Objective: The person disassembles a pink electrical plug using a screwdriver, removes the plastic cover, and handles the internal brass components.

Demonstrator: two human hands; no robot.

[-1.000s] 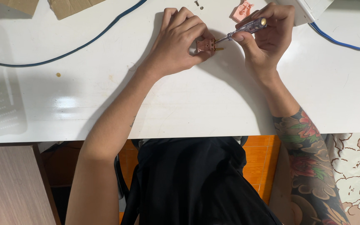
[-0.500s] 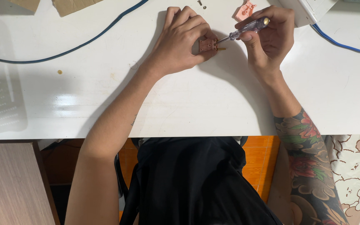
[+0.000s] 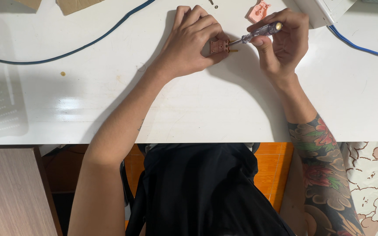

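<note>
The left hand (image 3: 189, 41) presses down on a small brown plug body (image 3: 219, 46) lying on the white table (image 3: 224, 109), fingers curled over it so that much of it is hidden; two brass prongs stick out to its right. The right hand (image 3: 283, 41) pinches a clear-handled screwdriver (image 3: 259, 32), its tip meeting the plug. A pink plug cover (image 3: 258, 11) and tiny screws (image 3: 214, 4) lie beyond, partly cut off. A blue cable (image 3: 88, 43) crosses the table.
</note>
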